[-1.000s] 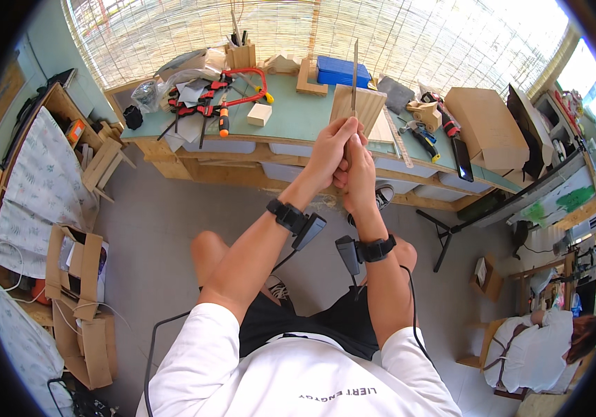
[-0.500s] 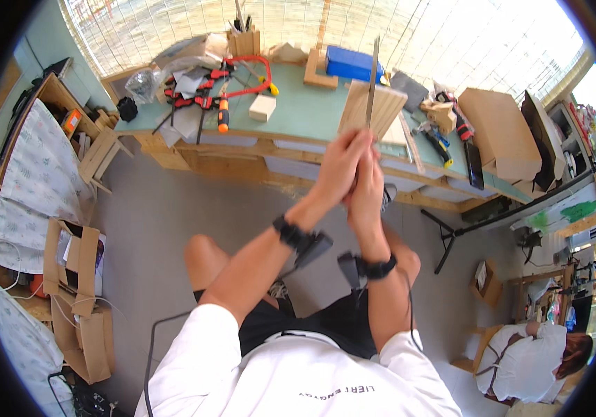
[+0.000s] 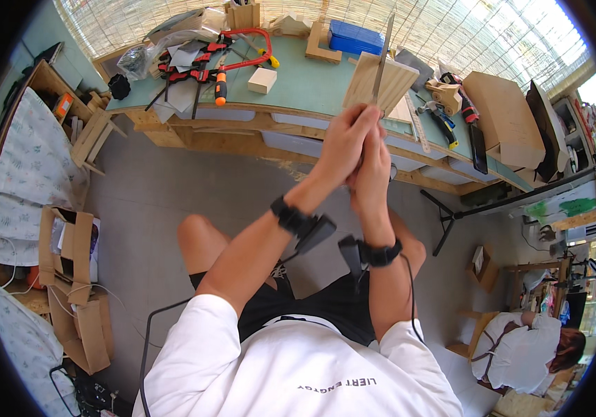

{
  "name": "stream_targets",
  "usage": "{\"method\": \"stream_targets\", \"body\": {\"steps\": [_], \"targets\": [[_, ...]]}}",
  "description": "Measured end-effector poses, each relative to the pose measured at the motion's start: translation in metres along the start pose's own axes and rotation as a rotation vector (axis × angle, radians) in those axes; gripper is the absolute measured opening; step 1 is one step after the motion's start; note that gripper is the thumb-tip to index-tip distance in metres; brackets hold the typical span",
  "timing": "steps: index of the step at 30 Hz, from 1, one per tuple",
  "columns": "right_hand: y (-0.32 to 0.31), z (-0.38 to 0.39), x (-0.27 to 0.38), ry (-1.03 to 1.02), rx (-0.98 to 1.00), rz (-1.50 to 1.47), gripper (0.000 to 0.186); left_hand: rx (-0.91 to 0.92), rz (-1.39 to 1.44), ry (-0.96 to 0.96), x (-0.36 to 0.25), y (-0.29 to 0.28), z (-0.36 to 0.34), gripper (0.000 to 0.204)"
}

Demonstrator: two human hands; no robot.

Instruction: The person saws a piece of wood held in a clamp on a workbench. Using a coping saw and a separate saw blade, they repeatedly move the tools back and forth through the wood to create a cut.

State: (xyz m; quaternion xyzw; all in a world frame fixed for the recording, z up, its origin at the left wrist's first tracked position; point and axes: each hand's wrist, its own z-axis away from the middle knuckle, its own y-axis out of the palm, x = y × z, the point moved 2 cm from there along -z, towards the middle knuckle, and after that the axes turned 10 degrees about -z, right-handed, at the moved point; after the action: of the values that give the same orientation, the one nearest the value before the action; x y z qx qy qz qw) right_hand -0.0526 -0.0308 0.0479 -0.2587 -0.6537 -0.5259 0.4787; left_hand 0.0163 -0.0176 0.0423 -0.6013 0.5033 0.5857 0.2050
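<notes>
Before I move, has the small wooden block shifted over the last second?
No, neither way: the block keeps its place near the front edge of the bench, right of the orange handle; only the view moved.

"What colour is the bench (image 3: pixel 305 85)?"
"Pale green on top; the board (image 3: pixel 401 80) at its near edge is light tan with streaky grain."
"And on it?"
"A blue box (image 3: pixel 355 36), a red frame (image 3: pixel 268 45), an orange-and-black handle (image 3: pixel 221 89)."
"Behind it?"
"A straw-toned blind (image 3: pixel 124 24), striped."
"Left of it?"
"A white curtain (image 3: pixel 27 181), leaf-printed in grey-green."
</notes>
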Motion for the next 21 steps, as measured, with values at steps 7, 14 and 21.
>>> {"method": "stream_targets", "body": {"steps": [7, 14, 21], "targets": [[-0.012, 0.001, -0.001, -0.021, 0.127, -0.001, 0.041, 0.009, -0.006, -0.029, -0.009, 0.005, -0.003, 0.032], [-0.03, 0.053, -0.022, 0.081, 0.21, -0.1, 0.034, -0.005, 0.0, -0.071, 0.009, -0.005, 0.048, 0.029], [-0.032, 0.071, -0.026, 0.021, 0.21, -0.088, 0.032, 0.01, 0.097, -0.175, -0.003, -0.002, 0.073, 0.027]]}}
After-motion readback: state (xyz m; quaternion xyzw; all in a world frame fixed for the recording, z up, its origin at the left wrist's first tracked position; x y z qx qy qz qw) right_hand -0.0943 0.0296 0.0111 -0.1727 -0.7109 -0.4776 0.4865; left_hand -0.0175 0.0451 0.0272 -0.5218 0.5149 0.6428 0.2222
